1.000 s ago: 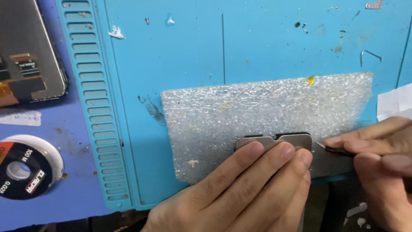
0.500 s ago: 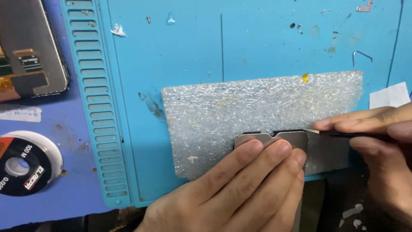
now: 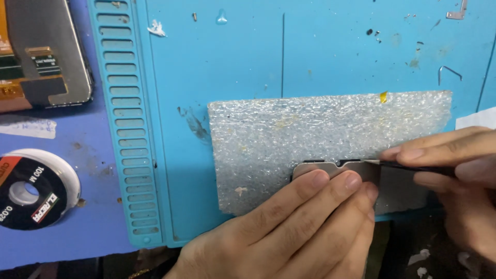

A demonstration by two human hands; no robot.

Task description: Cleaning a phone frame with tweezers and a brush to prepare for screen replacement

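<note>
My left hand (image 3: 289,232) presses flat on the thin grey notched metal plate (image 3: 336,169), whose long axis runs sideways across the clear bubble-wrap sheet (image 3: 310,129). My right hand (image 3: 454,170) pinches a slim dark tool (image 3: 413,166), its tip pointing left at the plate's top edge. Underneath lies the blue silicone work mat (image 3: 232,57).

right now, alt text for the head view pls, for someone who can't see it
The left hand presses a flat grey metal plate onto a bubble-wrap sheet on a blue work mat, while the right hand holds a thin dark tool at the plate's top edge. A wire spool lies far left.
</note>
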